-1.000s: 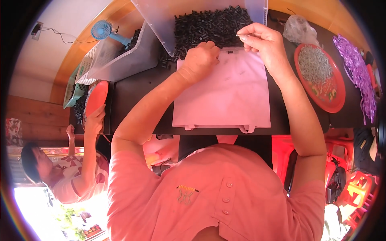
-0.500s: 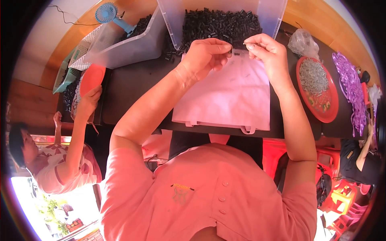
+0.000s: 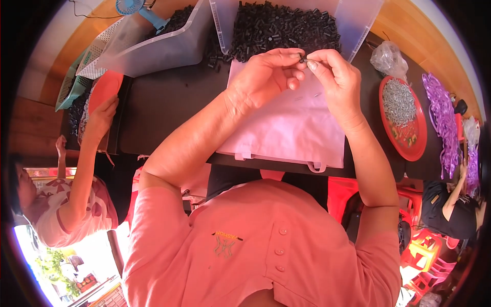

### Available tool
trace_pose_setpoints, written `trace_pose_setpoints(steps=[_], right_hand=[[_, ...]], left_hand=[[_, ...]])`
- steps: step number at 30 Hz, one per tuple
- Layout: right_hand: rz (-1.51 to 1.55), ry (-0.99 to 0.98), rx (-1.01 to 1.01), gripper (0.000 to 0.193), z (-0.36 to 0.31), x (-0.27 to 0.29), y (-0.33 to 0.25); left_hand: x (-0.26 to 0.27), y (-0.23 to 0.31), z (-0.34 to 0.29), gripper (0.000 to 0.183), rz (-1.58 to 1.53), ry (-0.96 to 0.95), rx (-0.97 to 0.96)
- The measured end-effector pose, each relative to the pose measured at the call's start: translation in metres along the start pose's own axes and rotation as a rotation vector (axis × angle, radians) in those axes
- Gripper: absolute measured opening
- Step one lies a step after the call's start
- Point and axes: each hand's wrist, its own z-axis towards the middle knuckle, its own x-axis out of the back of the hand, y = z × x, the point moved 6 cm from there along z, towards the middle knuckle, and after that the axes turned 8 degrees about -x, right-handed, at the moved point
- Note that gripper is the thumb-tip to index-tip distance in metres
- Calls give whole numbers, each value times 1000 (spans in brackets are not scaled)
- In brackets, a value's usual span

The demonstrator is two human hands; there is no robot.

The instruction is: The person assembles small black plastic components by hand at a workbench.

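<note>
Both my hands meet over the top of a flat pink bag (image 3: 296, 130) with short handles, laid on the dark table. Thumb and fingers of my left hand (image 3: 268, 77) pinch a small black part (image 3: 302, 57), its other fingers curled loosely. My right hand (image 3: 336, 79) is closed in a pinch at that part's right end; whatever it grips is tiny and mostly hidden by the fingertips. Just beyond stands a clear plastic bin (image 3: 222, 30) with a heap of small black cylindrical parts (image 3: 284, 28), some spilled at its front.
To the right lie a red oval tray (image 3: 409, 149) of small silvery metal pieces (image 3: 399, 102), a crumpled plastic bag (image 3: 388, 59) and purple ribbons (image 3: 444, 125). A second bin (image 3: 153, 61) and blue fan (image 3: 129, 5) are at left. Co-workers (image 3: 66, 204) sit on both sides.
My hands, apart before, have come together, the right one moving left to the black part. The view has shifted slightly. The co-worker's red dish at left appears lower and further left.
</note>
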Motion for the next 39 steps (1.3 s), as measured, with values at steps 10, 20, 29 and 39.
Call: trace_pose_setpoints(steps=[10, 20, 29, 39], right_hand=[[-70, 56, 90, 7, -2, 1, -9], [-67, -11, 54, 8, -1, -2, -7], [-22, -64, 52, 11, -3, -5, -10], [211, -230, -153, 8, 4, -5, 2]], left_hand=[[8, -6, 0, 12, -75, -1, 42], [8, 1, -5, 13, 32, 20, -28], [3, 4, -9, 9, 55, 41, -70], [2, 2, -6, 12, 27, -72, 9]])
